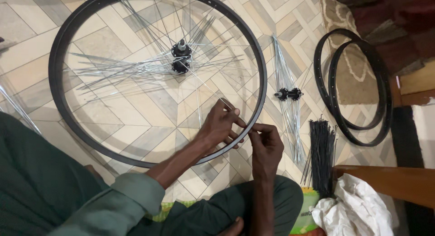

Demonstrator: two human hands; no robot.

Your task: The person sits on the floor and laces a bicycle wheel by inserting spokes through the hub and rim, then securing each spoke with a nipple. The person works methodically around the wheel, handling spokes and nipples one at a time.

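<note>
A large black bicycle rim (59, 50) lies flat on the tiled floor, with a black hub (181, 58) in its middle and several loose silver spokes (136, 68) fanning out from it. My left hand (220, 125) pinches a silver spoke just inside the rim's near right edge. My right hand (264, 143) is just outside the rim, fingertips pressed at the same spot on the rim and touching the left hand's fingers. Whatever small part the right fingers pinch is hidden.
A second hub with silver spokes (288, 94) lies right of the rim. Two more black rims (358, 82) lie stacked at the right. A bundle of black spokes (321, 154), a white crumpled cloth (353, 213) and a wooden ledge (394, 181) sit near right.
</note>
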